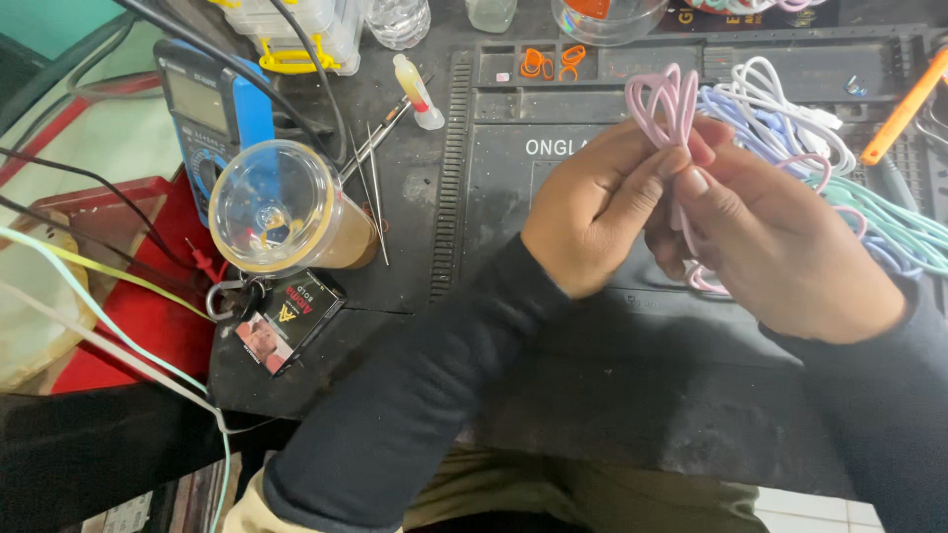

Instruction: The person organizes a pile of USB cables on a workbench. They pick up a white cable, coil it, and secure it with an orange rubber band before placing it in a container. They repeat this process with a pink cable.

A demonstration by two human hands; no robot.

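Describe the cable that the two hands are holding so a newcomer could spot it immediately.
Start at the dark work mat in the middle of the bench. Above it, the left hand and right hand pinch a looped pink cable. Unlike the white, lilac and mint cables piled to its right, it is lifted.

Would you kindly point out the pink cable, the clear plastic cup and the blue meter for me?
pink cable (664, 99), head view, on the looped top above the fingers.
clear plastic cup (269, 207), head view, on its lid.
blue meter (252, 111), head view, on its blue side edge.
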